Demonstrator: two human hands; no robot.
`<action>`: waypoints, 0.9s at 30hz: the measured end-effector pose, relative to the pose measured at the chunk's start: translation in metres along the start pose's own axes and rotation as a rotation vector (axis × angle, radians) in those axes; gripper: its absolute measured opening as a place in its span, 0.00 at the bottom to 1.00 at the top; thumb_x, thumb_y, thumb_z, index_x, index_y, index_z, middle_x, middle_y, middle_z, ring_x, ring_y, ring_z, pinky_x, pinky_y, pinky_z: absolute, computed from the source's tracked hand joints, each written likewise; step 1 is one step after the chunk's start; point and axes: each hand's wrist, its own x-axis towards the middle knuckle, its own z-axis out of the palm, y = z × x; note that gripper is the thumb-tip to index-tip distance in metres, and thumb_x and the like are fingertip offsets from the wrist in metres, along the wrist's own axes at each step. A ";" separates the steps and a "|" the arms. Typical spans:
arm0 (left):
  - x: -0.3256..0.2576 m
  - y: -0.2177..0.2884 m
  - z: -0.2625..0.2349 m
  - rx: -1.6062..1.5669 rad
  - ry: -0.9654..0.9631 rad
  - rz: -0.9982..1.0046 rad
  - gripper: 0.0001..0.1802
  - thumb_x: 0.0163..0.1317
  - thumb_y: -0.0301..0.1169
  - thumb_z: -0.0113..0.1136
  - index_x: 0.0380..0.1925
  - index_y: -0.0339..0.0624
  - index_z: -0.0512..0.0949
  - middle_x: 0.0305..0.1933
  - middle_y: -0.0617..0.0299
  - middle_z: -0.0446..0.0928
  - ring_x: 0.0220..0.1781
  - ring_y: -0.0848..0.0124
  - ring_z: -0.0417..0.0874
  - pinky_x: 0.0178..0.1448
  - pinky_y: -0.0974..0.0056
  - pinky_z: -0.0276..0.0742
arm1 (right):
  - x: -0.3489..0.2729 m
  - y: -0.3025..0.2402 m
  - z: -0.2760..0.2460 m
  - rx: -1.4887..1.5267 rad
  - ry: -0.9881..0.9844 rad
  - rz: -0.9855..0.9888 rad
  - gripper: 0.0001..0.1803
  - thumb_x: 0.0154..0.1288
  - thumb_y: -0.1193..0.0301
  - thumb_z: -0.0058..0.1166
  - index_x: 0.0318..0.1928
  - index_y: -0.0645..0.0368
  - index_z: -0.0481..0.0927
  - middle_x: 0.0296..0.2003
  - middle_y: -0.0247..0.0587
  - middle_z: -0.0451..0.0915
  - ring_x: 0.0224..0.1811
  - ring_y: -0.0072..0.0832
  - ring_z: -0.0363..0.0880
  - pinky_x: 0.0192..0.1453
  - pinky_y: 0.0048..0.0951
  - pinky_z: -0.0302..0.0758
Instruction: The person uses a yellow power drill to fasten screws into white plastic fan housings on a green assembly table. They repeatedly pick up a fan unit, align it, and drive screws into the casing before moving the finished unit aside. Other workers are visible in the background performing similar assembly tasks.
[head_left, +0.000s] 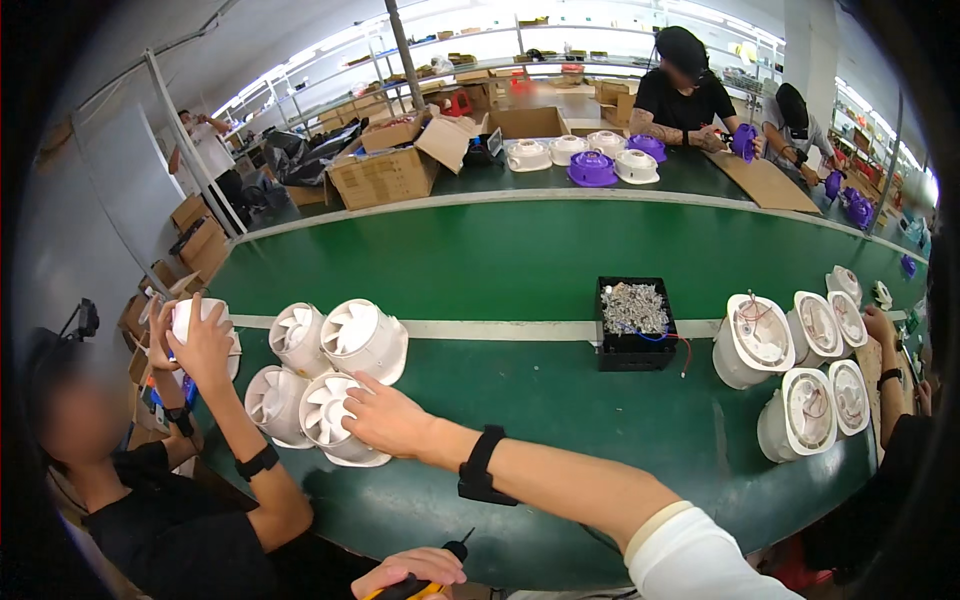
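My right hand (390,418) reaches across to the left, its fingers hooked over the edge of a white fan (325,405) with a round housing and several blades. That fan stands at the near right of a small cluster. Behind it is another white fan (355,330), with a third fan (297,335) and a further fan (273,400) beside them on the left. Low in the picture, my left hand (415,572) is wrapped round a yellow and black power screwdriver (405,588), whose thin bit points up and right. The lower part of this hand is cut off.
A black bin of screws (635,310) sits mid-table, a wire beside it. White housings with wires (755,335) stand at right. At left, a co-worker (150,480) lifts a white part (200,320). Across the green table (450,250) are cartons (385,175), purple housings (592,168) and other workers.
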 end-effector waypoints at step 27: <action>0.005 -0.030 0.130 -0.157 -0.175 -0.115 0.26 0.64 0.46 0.55 0.50 0.41 0.58 0.22 0.58 0.69 0.13 0.73 0.66 0.17 0.71 0.66 | -0.392 -0.110 -0.205 0.089 0.004 0.806 0.11 0.48 0.68 0.65 0.30 0.55 0.75 0.60 0.46 0.65 0.68 0.46 0.57 0.68 0.65 0.45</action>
